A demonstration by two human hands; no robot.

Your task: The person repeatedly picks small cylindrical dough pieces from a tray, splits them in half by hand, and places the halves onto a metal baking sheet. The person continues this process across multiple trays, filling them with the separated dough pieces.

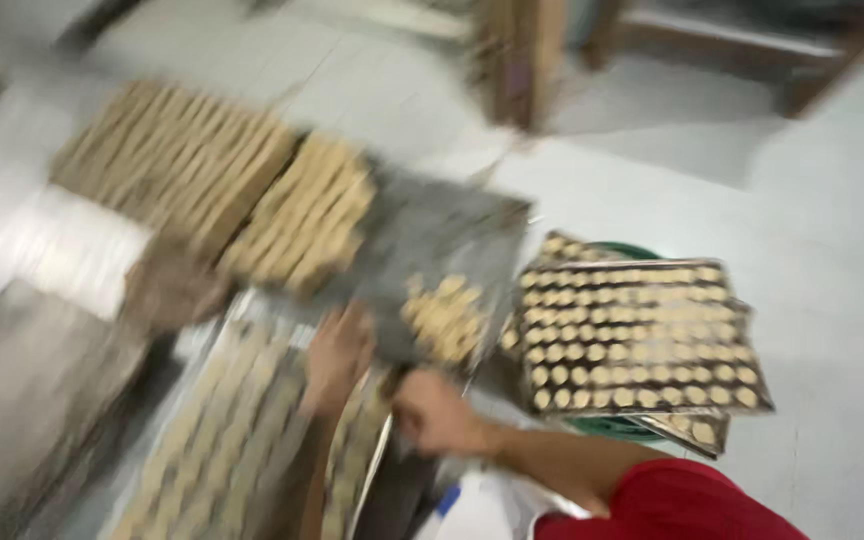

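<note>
Seen from the head camera, both hands, left grip point(337, 358) and right grip point(434, 410), clutch the near edge of a dark baking tray point(432, 250) at centre, biscuits clustered on it, with a stacked tray of biscuits point(642, 335) at three o'clock.

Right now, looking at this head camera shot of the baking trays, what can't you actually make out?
- Left hand and right hand: motion blur smears the fingers, so whether either grips the dark tray is unclear.
- Pale pieces on the dark tray: blurred, so their count and shape are unreadable.
- Green tub: mostly hidden by the stacked trays of small rounds.
- Wooden frame: cut off by the top edge.
</note>
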